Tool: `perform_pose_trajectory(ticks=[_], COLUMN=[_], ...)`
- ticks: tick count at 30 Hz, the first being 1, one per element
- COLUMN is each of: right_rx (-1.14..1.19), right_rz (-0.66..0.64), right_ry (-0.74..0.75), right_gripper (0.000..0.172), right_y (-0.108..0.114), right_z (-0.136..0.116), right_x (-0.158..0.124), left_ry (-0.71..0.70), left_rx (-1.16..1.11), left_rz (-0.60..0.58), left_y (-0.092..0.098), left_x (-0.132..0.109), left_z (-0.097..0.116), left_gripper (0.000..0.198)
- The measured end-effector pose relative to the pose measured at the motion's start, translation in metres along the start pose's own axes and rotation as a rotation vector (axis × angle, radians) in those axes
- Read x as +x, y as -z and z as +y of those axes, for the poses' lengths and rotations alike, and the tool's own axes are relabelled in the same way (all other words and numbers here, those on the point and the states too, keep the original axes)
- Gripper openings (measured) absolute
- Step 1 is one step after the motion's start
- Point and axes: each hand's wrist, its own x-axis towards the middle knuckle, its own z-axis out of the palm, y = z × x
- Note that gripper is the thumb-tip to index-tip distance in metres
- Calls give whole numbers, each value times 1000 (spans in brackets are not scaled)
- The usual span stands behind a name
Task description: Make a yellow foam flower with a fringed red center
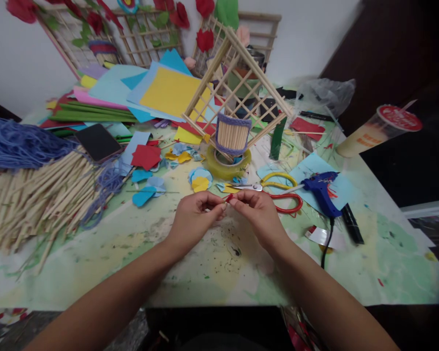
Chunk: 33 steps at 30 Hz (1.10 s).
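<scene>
My left hand (195,214) and my right hand (259,209) meet over the middle of the table, fingertips almost touching. Between them is a small dark red piece (229,198), probably paper, pinched by both thumbs and forefingers; the fingers hide most of it. Scissors (254,186) with one yellow and one red handle loop lie just beyond my right hand. Blue and yellow paper petals (200,179) rest beyond my left hand. Behind the hands, a lattice of thin sticks (237,74) with a purple-edged stick basket (233,134) stands on a tape roll (227,168).
On the right are a blue glue gun (324,195) with its cord and a tilted drink cup (373,129). Bundled sticks (40,195), purple yarn (25,144) and a phone (98,142) lie left. Coloured sheets (171,92) are stacked at the back.
</scene>
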Motion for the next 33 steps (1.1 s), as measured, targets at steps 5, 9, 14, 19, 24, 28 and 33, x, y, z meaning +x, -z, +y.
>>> perform_pose_trajectory(ticks=[5, 9, 14, 19, 24, 28, 33], right_rx=[-40, -32, -24, -27, 10, -55, -89], right_rz=[13, 19, 27, 34, 44, 60, 80], right_ry=[-5, 4, -11, -25, -21, -40, 10], right_gripper=[16, 16, 13, 14, 11, 9, 6], right_y=[0, -1, -1, -1, -3, -6, -3], right_z=[-1, -3, -4, -4, -6, -8, -8], right_x=[-1, -2, -1, -2, -3, -3, 0], left_ry=[-3, -8, -38, -34, -33, -87, -137], left_rx=[24, 26, 60, 104, 126, 171, 193], left_rz=[22, 25, 23, 32, 37, 49, 44], left_y=[0, -1, 0, 0, 0, 0, 0], left_x=[0, 0, 2, 1, 1, 0, -2], left_z=[0, -2, -5, -5, -5, -5, -3], left_gripper=[12, 12, 12, 15, 17, 14, 11])
